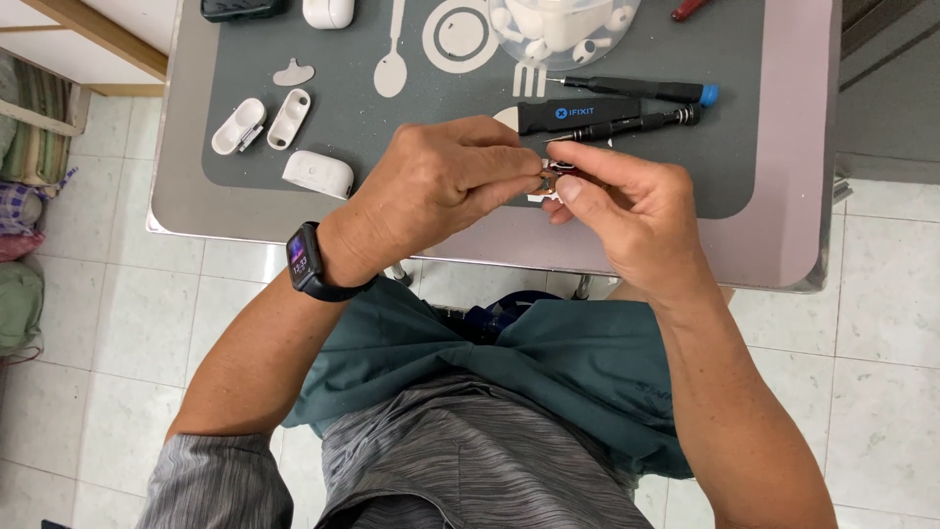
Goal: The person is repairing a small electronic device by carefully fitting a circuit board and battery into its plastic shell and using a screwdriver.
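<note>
Head view: left hand (446,181) and right hand (617,201) both pinch a tiny dark component (556,174) at their fingertips, above the grey mat (392,147). A slipping pinch could drop it past the table edge (490,260) onto the tiled floor (147,323).

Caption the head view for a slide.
Both hands, left and right, pinch a tiny part above a grey mat strewn with white earbud-case pieces and screwdrivers.
</note>
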